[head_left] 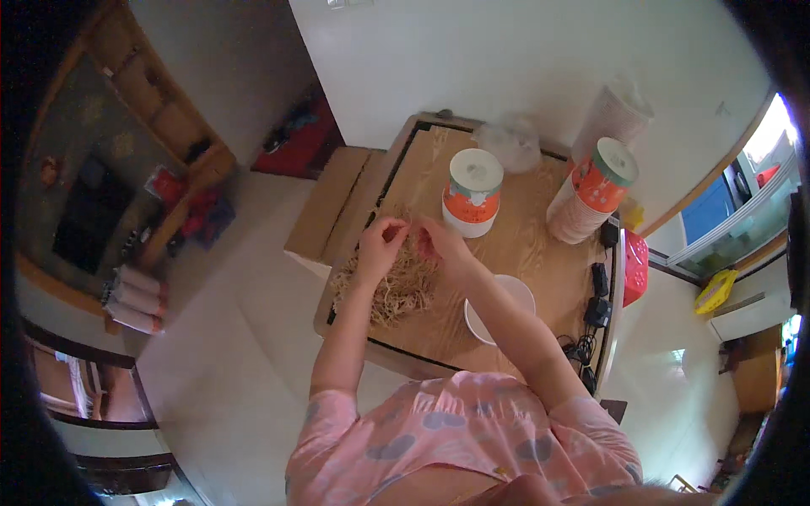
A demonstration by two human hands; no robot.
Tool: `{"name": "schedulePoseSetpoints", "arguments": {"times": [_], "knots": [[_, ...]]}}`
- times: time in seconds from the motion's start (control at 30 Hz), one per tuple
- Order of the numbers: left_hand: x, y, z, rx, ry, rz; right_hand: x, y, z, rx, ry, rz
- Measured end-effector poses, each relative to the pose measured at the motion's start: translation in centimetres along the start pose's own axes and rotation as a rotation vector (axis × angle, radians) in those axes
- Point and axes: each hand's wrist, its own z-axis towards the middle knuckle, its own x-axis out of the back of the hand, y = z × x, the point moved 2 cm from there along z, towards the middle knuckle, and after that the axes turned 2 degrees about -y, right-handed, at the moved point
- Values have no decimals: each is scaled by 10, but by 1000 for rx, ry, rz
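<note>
A loose pile of tan, dried straw-like strands (395, 291) lies on the left part of the wooden table. Over its far edge, my left hand (384, 243) is closed, thumb and fingertips together in a pinch. Close beside it, my right hand (440, 243) has its fingers bent inward, also closed. Some strands show between and under the hands, but whatever the fingertips hold is too small to make out. Just beyond my right hand stands a white paper tub (471, 221) with an orange-and-green tub (477, 187) on it. A white bowl (489, 325) sits partly under my right forearm.
Stacked paper tubs (578, 207) stand at the right back of the table (527, 244), near a clear plastic bag (510, 143). Black adapters and cables (597, 312) lie along the right edge. A cardboard box (333, 202) adjoins the table's left side.
</note>
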Motion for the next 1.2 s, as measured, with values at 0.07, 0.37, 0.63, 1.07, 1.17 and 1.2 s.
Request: {"name": "schedulePoseSetpoints", "arguments": {"times": [0.07,0.37,0.63,1.07,1.17,1.2], "knots": [[0,3,-2,10,-27,48,-4,-3,12,64,33,-5],[-3,-44,-4,51,111,-169,3,-13,3,389,135,-200],[-16,-26,-2,14,68,-110,-2,6,3,-39,-24,-137],[13,-109,-18,135,23,84,59,-115,-60,588,205,172],[16,-118,-23,100,53,299,72,-136,-101,711,302,-275],[14,-122,-23,148,37,202,72,-132,-107,714,305,-273]]}}
